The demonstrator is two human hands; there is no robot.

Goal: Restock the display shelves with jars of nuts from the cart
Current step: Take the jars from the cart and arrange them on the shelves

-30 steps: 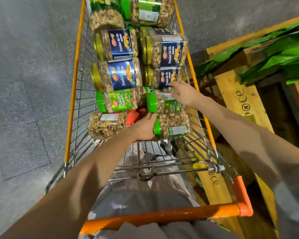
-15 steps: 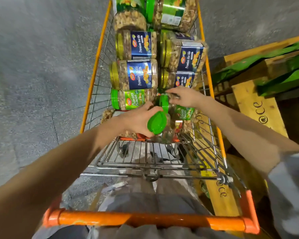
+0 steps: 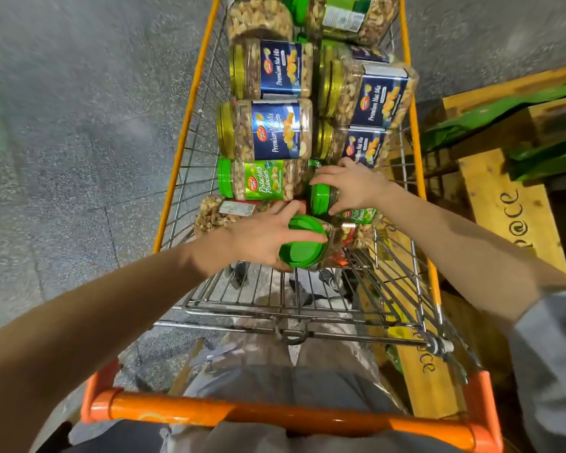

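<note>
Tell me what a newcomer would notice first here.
Two bare arms reach into the orange wire cart: the left grip holds a green-lidded jar tilted with its lid toward the camera, while the right grip clasps a second green-lidded jar just beyond it. Past them, blue-label nut mix jars lie on their sides in two rows, and a wooden pallet sits to the cart's right.
</note>
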